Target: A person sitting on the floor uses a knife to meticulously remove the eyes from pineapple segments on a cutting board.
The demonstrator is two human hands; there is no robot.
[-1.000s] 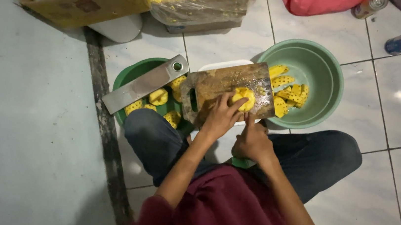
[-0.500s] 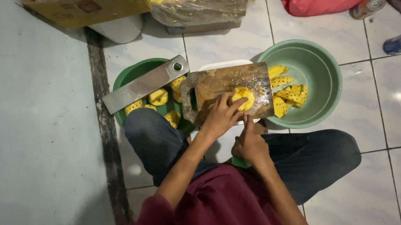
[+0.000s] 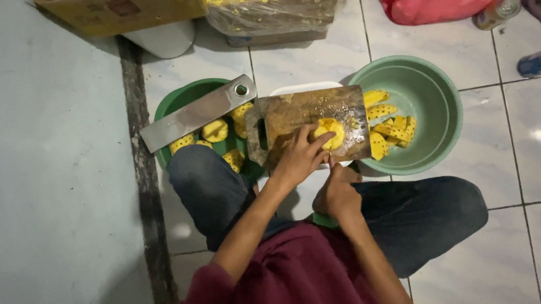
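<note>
My left hand (image 3: 298, 156) lies curled over the near edge of the wooden cutting board (image 3: 301, 112), fingers bent and pressing down on a yellow pineapple piece (image 3: 330, 133) that sits near the board's middle. The fingertips touch the fruit's near side; the thumb is tucked out of sight. My right hand (image 3: 338, 193) is closed into a loose fist just below the board's near right corner. It seems to grip something, probably a knife handle, but the blade is hidden behind my fingers and I cannot tell what it is.

The board rests across a white tray, between 2 basins, its long axis running left to right and tilted slightly up to the right. The pineapple piece is roundish, so I cannot make out which way it points.

The green basin (image 3: 446, 103) on the right holds cut yellow strips. The darker green basin (image 3: 179, 99) on the left holds round chunks, partly covered by a flat metal bar (image 3: 197, 112) lying across it and by my left knee. A small green thing under my right wrist is too hidden to name.
</note>
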